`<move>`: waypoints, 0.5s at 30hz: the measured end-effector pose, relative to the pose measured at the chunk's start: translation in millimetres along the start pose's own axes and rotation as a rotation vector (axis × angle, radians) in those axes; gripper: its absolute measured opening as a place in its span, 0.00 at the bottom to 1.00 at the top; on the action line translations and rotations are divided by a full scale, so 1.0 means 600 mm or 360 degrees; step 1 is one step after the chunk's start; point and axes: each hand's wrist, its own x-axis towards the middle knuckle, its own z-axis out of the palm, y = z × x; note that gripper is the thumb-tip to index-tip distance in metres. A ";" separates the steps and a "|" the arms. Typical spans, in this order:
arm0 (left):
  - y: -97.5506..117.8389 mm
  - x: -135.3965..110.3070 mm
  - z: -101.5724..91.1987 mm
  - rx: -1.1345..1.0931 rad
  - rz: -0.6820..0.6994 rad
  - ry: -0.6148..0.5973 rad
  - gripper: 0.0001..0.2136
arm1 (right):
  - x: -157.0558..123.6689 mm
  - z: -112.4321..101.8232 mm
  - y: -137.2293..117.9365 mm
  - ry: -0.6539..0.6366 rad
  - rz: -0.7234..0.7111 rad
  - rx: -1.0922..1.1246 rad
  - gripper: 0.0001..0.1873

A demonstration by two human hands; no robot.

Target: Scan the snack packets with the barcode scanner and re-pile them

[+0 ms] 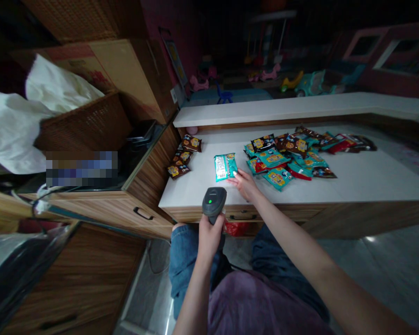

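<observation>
My left hand [209, 237] is shut around the grip of a black handheld barcode scanner [213, 203], whose head points up and shows a small green light. My right hand [245, 184] lies on the white countertop [366, 181], fingertips touching the edge of a teal snack packet [226, 166] that lies on its own. To the right of that hand spreads a heap of teal and brown packets [286, 157]. Several brown packets [183, 160] lie in a small group at the counter's left end.
A raised white ledge [293, 109] runs behind the counter. Wooden drawers [141, 213] form its front. A wicker basket [84, 123] and white cloth [10, 130] stand at left, a red bag [235, 228] sits below the counter, and children's toys [293, 83] lie in the dim room beyond.
</observation>
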 end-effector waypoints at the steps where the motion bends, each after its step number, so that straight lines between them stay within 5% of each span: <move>1: 0.000 0.000 0.000 -0.0008 -0.0007 -0.0001 0.14 | -0.002 0.002 -0.001 0.0006 -0.0007 -0.0004 0.18; 8: 0.000 0.001 -0.005 -0.0013 -0.0010 0.0004 0.15 | -0.021 0.015 -0.025 0.0122 -0.0254 -0.0385 0.22; 15: -0.002 0.003 -0.006 -0.0005 0.0029 -0.0013 0.14 | -0.038 -0.048 -0.188 0.0384 -0.1186 -0.2252 0.24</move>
